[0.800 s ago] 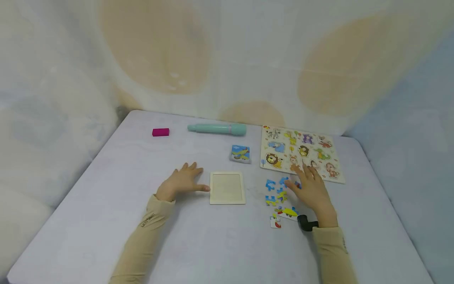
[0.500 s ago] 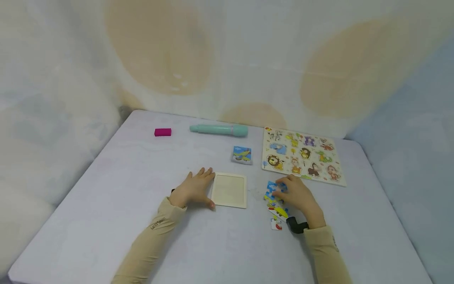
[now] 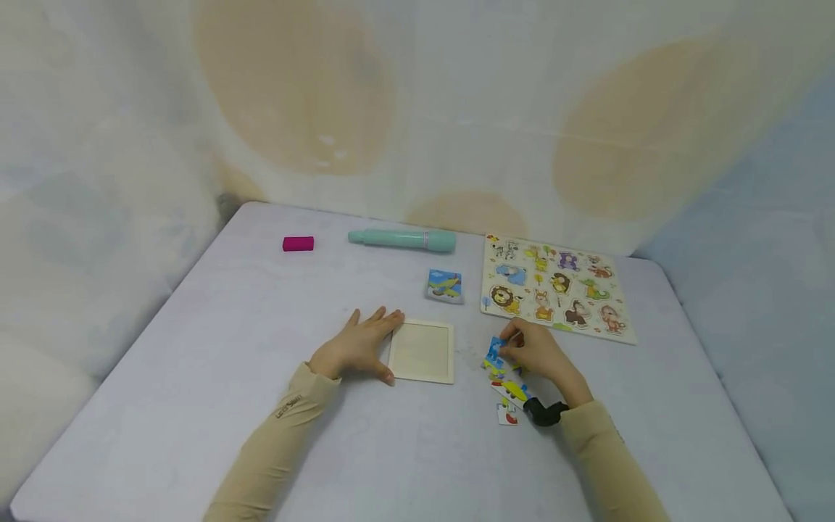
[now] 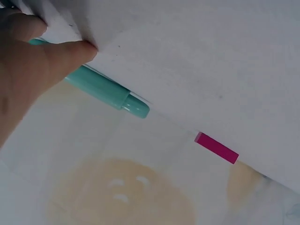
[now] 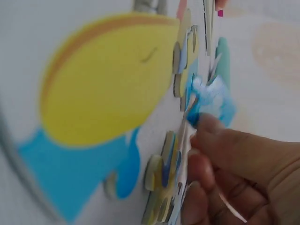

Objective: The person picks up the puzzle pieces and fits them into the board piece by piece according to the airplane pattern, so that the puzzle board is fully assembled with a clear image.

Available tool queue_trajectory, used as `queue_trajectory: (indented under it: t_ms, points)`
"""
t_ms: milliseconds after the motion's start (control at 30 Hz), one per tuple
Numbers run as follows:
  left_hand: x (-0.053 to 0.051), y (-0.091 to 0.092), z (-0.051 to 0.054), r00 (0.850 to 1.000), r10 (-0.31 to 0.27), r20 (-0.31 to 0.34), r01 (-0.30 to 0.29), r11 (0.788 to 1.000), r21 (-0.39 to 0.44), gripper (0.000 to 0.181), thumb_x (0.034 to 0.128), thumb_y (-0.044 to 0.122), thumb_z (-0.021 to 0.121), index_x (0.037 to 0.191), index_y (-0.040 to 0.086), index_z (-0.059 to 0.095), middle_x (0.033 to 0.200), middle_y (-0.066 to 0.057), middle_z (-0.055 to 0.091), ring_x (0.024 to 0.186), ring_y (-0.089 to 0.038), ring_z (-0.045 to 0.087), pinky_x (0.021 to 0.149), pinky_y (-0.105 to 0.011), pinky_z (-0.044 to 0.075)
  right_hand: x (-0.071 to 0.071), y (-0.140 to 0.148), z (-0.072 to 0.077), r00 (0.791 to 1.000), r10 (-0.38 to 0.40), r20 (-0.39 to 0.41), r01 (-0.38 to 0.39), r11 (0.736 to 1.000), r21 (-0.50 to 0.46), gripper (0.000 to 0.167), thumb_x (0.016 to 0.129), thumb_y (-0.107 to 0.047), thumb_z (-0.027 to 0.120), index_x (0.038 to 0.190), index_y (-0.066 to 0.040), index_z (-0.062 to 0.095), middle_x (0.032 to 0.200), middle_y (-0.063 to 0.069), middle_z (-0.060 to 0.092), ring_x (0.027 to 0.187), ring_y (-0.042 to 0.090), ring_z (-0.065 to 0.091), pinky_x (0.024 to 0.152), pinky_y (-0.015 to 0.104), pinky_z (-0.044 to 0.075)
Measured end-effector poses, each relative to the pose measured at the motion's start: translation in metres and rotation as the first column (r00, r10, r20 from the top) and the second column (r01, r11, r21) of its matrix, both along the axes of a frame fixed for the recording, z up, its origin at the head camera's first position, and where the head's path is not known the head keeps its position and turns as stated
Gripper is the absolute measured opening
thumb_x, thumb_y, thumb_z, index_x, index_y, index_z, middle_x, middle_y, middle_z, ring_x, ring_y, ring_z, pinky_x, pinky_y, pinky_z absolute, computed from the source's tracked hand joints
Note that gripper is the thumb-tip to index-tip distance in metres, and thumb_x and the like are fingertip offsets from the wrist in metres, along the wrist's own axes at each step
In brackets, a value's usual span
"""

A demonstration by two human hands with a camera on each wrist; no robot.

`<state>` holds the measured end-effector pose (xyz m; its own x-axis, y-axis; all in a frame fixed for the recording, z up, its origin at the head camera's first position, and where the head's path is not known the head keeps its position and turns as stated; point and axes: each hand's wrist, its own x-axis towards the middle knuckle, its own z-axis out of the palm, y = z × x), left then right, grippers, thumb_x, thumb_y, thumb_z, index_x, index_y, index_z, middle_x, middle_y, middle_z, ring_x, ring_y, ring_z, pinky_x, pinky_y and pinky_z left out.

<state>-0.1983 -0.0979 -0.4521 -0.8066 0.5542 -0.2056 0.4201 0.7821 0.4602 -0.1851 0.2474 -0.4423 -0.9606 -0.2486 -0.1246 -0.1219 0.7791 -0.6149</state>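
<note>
Counter [image 3: 163, 348]: white top, rounded far corners; pale drape [image 3: 457, 87] w/ tan blotches behind it
Pink block [image 3: 298, 244]: far L, lying on its long side
L grip [image 3: 355, 348]: bare hand, beige sleeve [image 3: 270, 442] w/ dark print; fingers spread, holding nothing; a fingertip at upper L corner of tray [image 3: 421, 351], touching or just over it, can't tell; thumb nr lower L corner
Teal tube [image 3: 401, 240]: lying crosswise nr the back, thicker end to R; narrow end shows in L wrist view too
Tray: approx. mid counter, flat, pale, w/ raised rim, just R of L grip
Plane tile [image 3: 445, 285]: beyond tray, a bit to R; yellow plane on blue
Pcs [image 3: 493, 365]: loose puzzle bits, blue & yellow, clustered R of tray, some partly hidden by R grip [image 3: 535, 355]
Red/white pc [image 3: 507, 415]: nearest the person, flat
Yellow pc [image 3: 514, 391]: between pcs & red/white pc; shows large in R wrist view
R grip: thumb & finger pinch held pc [image 5: 218, 101], blue w/ some white; other fingers curled
Black gadget [image 3: 543, 413]: at R wrist, nr yellow pc
Board [image 3: 557, 286]: back R, flat, animal pics in rows incl. lion & croc; near edge just beyond R grip
</note>
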Motion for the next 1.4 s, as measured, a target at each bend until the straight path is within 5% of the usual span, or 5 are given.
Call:
queue_trajectory:
  t_ms: [267, 533, 767, 1033, 1400]
  points:
    - [0.0, 0.005, -0.006, 0.999, -0.03, -0.01, 0.031, 0.999, 0.022, 0.12, 0.0595, 0.045, 0.089, 0.154, 0.008, 0.025, 0.161, -0.008, 0.025, 0.151, -0.033, 0.013, 0.116, -0.068, 0.002, 0.002, 0.001, 0.017, 0.993, 0.045, 0.107, -0.032, 0.992, -0.121, 0.009, 0.091, -0.015, 0.066, 0.096, -0.007, 0.064, 0.09, 0.007, 0.068, 0.078, 0.018, 0.063, 0.069, 0.032, 0.053]
    - [-0.003, 0.003, -0.001, 1.0, -0.013, -0.028, 0.013, 1.0, -0.001, 0.118, 0.0605, 0.046, 0.089, 0.154, 0.01, 0.026, 0.161, -0.006, 0.025, 0.151, -0.031, 0.014, 0.117, -0.066, 0.003, -0.025, -0.075, 0.037, 0.974, 0.143, 0.178, -0.094, 0.962, -0.255, 0.014, 0.092, -0.01, 0.063, 0.097, 0.003, 0.063, 0.087, 0.015, 0.069, 0.078, 0.031, 0.069, 0.072, 0.041, 0.059]
    - [0.006, 0.015, -0.007, 1.0, -0.02, 0.001, 0.02, 1.0, 0.016, 0.117, 0.0614, 0.045, 0.089, 0.154, 0.012, 0.026, 0.161, -0.004, 0.026, 0.151, -0.029, 0.014, 0.118, -0.064, 0.003, -0.03, -0.124, -0.005, 0.987, -0.038, 0.155, 0.061, 0.988, -0.145, 0.009, 0.086, -0.011, 0.067, 0.089, -0.003, 0.069, 0.075, 0.006, 0.069, 0.06, 0.01, 0.061, 0.054, 0.021, 0.049]
    - [0.01, 0.017, -0.008, 0.999, -0.041, -0.014, 0.041, 0.999, -0.004, 0.117, 0.061, 0.048, 0.088, 0.154, 0.015, 0.026, 0.162, 0.0, 0.023, 0.152, -0.026, 0.012, 0.118, -0.063, 0.002, -0.011, -0.152, -0.012, 0.979, -0.201, -0.043, 0.198, 0.978, -0.067, 0.007, 0.084, -0.008, 0.067, 0.084, -0.001, 0.065, 0.075, 0.009, 0.067, 0.062, 0.015, 0.056, 0.053, 0.022, 0.043]
    - [0.009, 0.018, -0.006, 0.998, -0.06, -0.01, 0.06, 0.998, -0.001, 0.113, 0.0633, 0.047, 0.087, 0.153, 0.01, 0.029, 0.161, -0.005, 0.025, 0.151, -0.032, 0.013, 0.116, -0.067, 0.004, -0.016, -0.119, -0.01, 0.962, 0.069, 0.265, 0.043, 0.918, -0.394, 0.032, 0.098, -0.022, 0.057, 0.117, 0.003, 0.058, 0.097, 0.018, 0.071, 0.075, 0.016, 0.071, 0.069, 0.029, 0.06]
